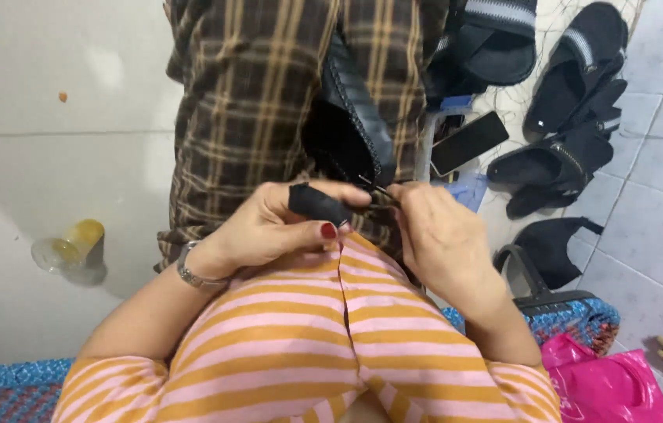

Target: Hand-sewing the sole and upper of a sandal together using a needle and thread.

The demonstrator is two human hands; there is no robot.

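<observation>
Both hands pinch one black leather strap piece [319, 204]: left hand [269, 227] grips it, right hand [433, 231] closes on a thin needle [378, 188]. One shiny pink plastic bag [605, 388] lies at the lower right, on the floor.

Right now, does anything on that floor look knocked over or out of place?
Yes: a clear glass with yellowish liquid lies on its side on the white floor, left of the person's left hand. No spill shows. Black sandals lie scattered at right.

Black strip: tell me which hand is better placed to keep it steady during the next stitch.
Probably the left hand: it already pinches the black strip between thumb and fingers. The right hand grips a thin needle-like tool at the strip's end.
</observation>
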